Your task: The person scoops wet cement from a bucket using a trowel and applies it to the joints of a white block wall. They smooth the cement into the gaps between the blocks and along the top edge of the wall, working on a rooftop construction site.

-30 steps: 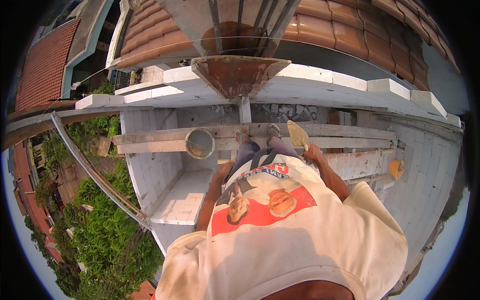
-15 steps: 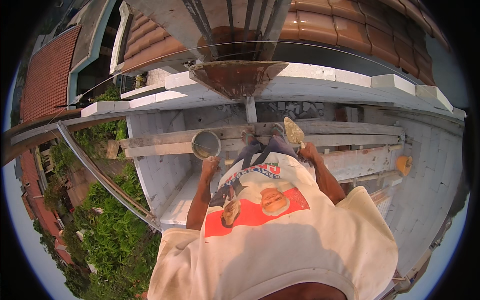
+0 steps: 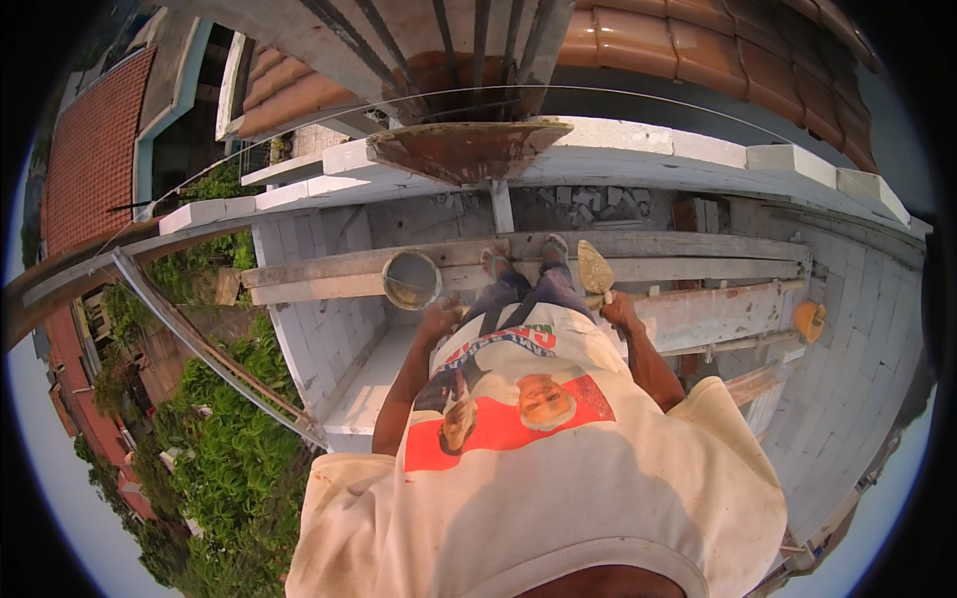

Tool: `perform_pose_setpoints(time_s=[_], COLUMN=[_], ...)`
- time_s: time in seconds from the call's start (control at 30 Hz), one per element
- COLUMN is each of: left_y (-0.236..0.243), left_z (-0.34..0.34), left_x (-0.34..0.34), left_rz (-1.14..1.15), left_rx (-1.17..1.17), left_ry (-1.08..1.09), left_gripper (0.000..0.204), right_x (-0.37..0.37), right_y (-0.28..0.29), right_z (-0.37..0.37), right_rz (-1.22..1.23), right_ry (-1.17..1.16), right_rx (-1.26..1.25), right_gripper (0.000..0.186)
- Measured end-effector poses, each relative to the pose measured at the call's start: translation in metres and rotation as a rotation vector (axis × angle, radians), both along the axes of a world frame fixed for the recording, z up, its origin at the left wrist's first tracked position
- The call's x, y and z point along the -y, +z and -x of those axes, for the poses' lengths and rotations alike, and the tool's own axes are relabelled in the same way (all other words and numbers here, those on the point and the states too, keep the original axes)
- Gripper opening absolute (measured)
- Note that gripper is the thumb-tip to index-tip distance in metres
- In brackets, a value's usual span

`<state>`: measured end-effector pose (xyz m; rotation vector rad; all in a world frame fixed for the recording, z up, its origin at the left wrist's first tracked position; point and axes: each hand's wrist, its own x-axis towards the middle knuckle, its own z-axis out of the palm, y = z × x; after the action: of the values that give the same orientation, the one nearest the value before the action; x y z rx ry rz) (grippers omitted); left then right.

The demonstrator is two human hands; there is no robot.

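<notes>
Head view: right hand point(image 3: 620, 307) clasps a trowel point(image 3: 595, 269) (blade up); left hand point(image 3: 439, 321), grip unclear, hangs by the bucket point(image 3: 411, 279).

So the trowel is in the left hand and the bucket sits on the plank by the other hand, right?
Not quite. The head view shows the trowel in the right hand, not the left. The rest holds: the bucket sits on the wooden plank, and it is the left hand that is beside it, close to its rim.
</notes>
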<state>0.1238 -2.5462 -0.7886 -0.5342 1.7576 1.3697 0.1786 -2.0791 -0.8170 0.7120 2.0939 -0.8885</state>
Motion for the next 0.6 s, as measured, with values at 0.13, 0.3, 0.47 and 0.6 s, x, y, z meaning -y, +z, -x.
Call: perform_pose_setpoints(time_s=[0.13,0.3,0.47,0.6], left_y=[0.005,0.036,0.042,0.050], left_z=[0.014,0.036,0.045,0.061], left_x=[-0.006,-0.016,-0.019,-0.021], left_rz=[-0.002,-0.030,-0.043,-0.114], left_rx=[-0.086,-0.126,-0.248,-0.157], left_ry=[0.182,0.310,0.359,0.372], left_gripper=[0.052,0.045,0.043,0.041], right_x=[-0.005,-0.002,-0.004,-0.003], right_y=[0.010,0.027,0.025,0.034], right_z=[0.016,0.037,0.041,0.039], right_rz=[0.040,0.153,0.142,0.111], right_ry=[-0.076,-0.219,-0.149,-0.103], right_rx=[0.072,0.146,0.142,0.129], right_gripper=[0.014,0.008,0.013,0.010])
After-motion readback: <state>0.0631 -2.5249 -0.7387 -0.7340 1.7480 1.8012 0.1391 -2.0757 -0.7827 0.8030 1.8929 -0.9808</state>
